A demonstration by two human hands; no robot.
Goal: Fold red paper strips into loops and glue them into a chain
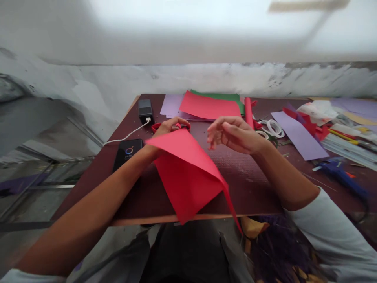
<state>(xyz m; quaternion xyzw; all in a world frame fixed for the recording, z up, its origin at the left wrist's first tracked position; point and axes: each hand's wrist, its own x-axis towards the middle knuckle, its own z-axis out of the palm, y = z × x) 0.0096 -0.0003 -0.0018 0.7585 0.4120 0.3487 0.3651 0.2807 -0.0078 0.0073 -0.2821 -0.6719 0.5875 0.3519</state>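
Note:
My left hand (170,125) is curled at the upper edge of a folded red paper sheet (188,153), which partly hides its fingers. The sheet bends over itself and hangs down past the table's front edge, with a narrow strip trailing at its right corner. Right by the left fingers lies a red looped thing (156,127) with a dark part; its kind is unclear. My right hand (231,134) hovers to the right of the sheet, fingers loosely bent and apart, holding nothing.
Red sheets (210,105), green and lilac paper lie at the back. On the left are a power bank (145,109) with a white cable and a phone (127,152). To the right are a red roll (249,112), tape rolls (275,128), a lilac sheet (299,133) and a blue glue gun (338,173).

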